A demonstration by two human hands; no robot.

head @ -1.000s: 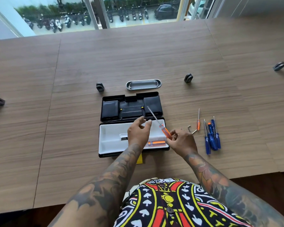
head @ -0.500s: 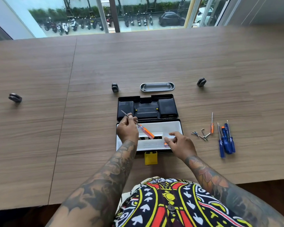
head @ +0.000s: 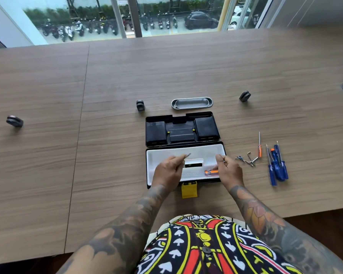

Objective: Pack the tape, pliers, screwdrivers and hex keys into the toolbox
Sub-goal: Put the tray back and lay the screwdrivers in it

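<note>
**Stowing slender tools in the open toolbox (head: 204, 150) on the bench (head: 107, 155).**
An orange screwdriver (head: 210, 172) lies along the toolbox's near wall, long axis left to right, handle right, tip left. Fingers of the left hand (head: 166, 172) pinch a thin metal rod (head: 188, 155) above the tray. Fingers of the right hand (head: 231, 170) curl at the right wall, and whether they hold anything cannot be told. The rod is best laid parallel to that screwdriver. Hex keys (head: 249, 160) and blue screwdrivers (head: 277, 169) lie right of the toolbox.
</note>
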